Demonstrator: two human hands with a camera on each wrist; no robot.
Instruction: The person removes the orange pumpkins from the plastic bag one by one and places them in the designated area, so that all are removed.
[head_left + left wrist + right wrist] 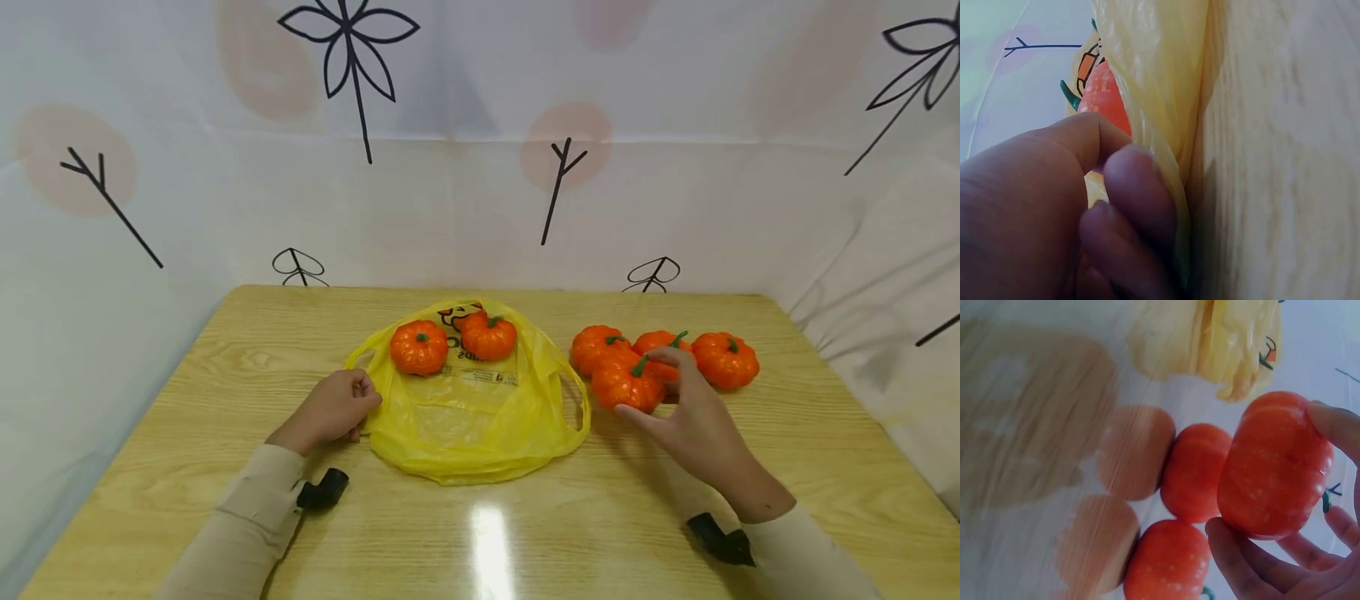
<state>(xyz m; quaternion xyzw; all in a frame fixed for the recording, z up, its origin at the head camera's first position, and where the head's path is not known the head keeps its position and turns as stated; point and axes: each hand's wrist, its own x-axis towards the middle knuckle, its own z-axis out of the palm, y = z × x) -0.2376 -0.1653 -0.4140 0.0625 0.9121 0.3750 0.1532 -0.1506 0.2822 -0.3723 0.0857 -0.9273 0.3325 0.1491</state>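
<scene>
My right hand [697, 425] grips a small orange toy pumpkin [626, 382] with a green stem, thumb on one side and fingers on the other. In the right wrist view that pumpkin [1275, 465] is raised off the table, in front of other pumpkins. A yellow plastic bag [465, 433] lies spread with its mouth open at the table's middle. Two pumpkins, one at the left [419, 347] and one farther right [489, 336], sit within it. At the bag's left edge my left hand [330, 408] pinches the thin plastic [1166, 81] between thumb and curled fingers.
Right of the bag stand three more pumpkins: one at the left [592, 346], one in the middle [660, 340], partly hidden, and one at the right [724, 361]. The wooden table [225, 367] meets a patterned cloth backdrop [450, 208] behind.
</scene>
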